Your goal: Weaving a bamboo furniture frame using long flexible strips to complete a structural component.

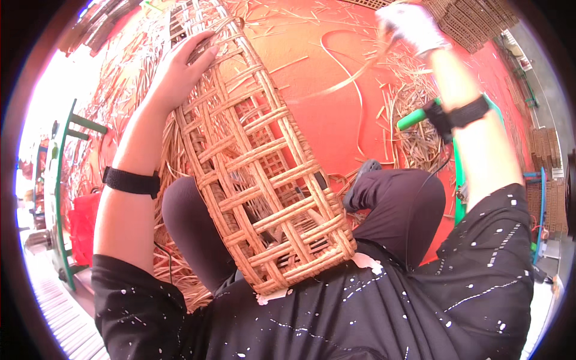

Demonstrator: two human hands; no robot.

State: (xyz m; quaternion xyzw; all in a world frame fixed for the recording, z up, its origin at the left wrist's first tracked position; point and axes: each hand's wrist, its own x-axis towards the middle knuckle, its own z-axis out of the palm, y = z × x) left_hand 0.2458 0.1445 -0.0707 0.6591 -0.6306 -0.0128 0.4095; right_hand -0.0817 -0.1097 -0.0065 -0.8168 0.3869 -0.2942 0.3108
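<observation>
A long, box-shaped basket (255,141) of tan woven strips with open square gaps lies slantwise across my lap. Its near end rests against my shirt, and its far end runs off toward the top edge. My left hand (185,72), bare, grips its upper left part with the fingers curled over the weave. Off to the upper right, my right hand (414,27) wears a white glove and is smeared by motion. From its fingers a pale flat weaving strip (354,78) trails back toward the basket, also blurred. The exact finger grip is hard to make out.
Loose strip scraps (414,111) litter the red floor (321,132), with a thicker heap to the left. Stacked woven panels (477,21) stand at the upper right. A green-handled bar (411,120) is near my right forearm, and a green metal frame (63,198) stands left.
</observation>
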